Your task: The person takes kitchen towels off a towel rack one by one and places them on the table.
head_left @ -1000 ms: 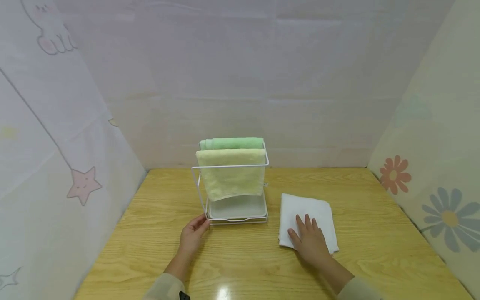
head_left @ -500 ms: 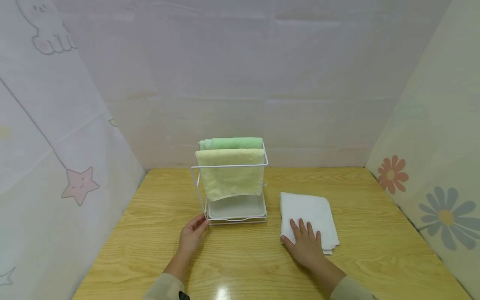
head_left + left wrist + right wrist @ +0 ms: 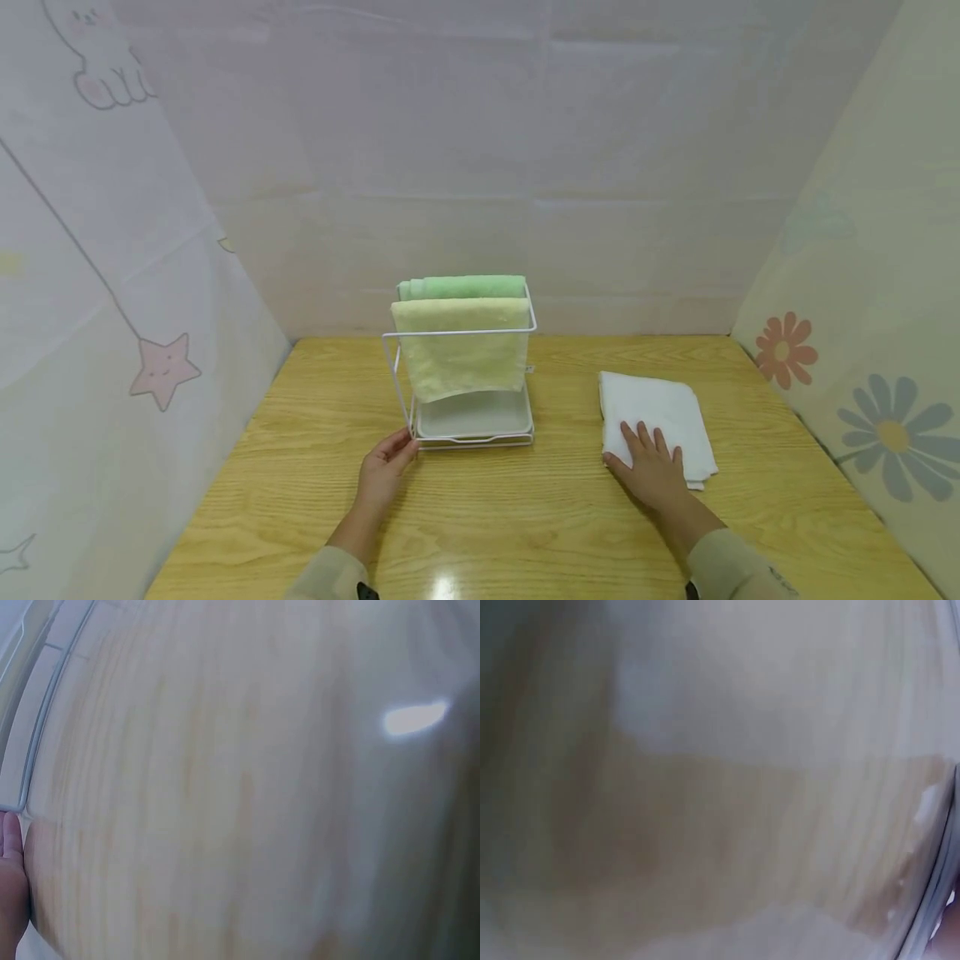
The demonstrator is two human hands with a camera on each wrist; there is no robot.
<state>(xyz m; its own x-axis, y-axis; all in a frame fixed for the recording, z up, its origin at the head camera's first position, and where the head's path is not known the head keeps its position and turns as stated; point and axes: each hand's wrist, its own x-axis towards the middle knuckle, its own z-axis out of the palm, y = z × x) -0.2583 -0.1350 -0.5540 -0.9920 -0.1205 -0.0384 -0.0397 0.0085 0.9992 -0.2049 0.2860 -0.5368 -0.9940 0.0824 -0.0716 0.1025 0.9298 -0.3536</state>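
Note:
A white wire rack stands on the table with a yellow towel and a green towel draped over its bars. My left hand pinches the rack's front left bottom corner between thumb and fingers. In the left wrist view, part of that hand touches the rack's wire. To the right of the rack lies a folded white towel, flat on the table. My right hand rests on its near part, fingers straight and spread. Only a grey-white edge of the towel shows in the right wrist view.
The rack's base holds a white tray. Under everything is a wooden table with a light glare near the front edge. Patterned cloth walls enclose the table at the back and both sides.
The white towel has slid right and slightly away from me under my right hand, after that hand shifted a little toward its near left part. My left hand and the rack have stayed put.

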